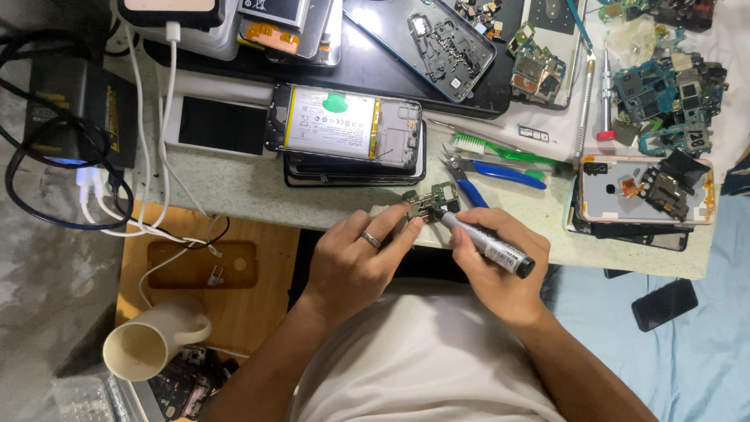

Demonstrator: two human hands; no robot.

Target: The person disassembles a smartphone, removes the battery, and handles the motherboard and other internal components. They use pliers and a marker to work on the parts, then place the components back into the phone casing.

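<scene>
An opened phone with its battery exposed is laid on the bench, near blue-handled cutters and a green toothbrush. A cream mug is seen tipped on the wooden stand below.

1. The light is bright, even and soft, falling from above; colours read clearly across the whole view.
2. Shadows are faint: a thin soft one lies under the hands at the desk edge, and the gap below the desk goes dark.
3. A mild sheen shows on the phone battery and on the dark glass panel.
4. Focus is sharp at the centre; the small circuit boards stay legible.
5. The wide lens bends the edges, and the mug in the lower left looks slightly soft.
</scene>
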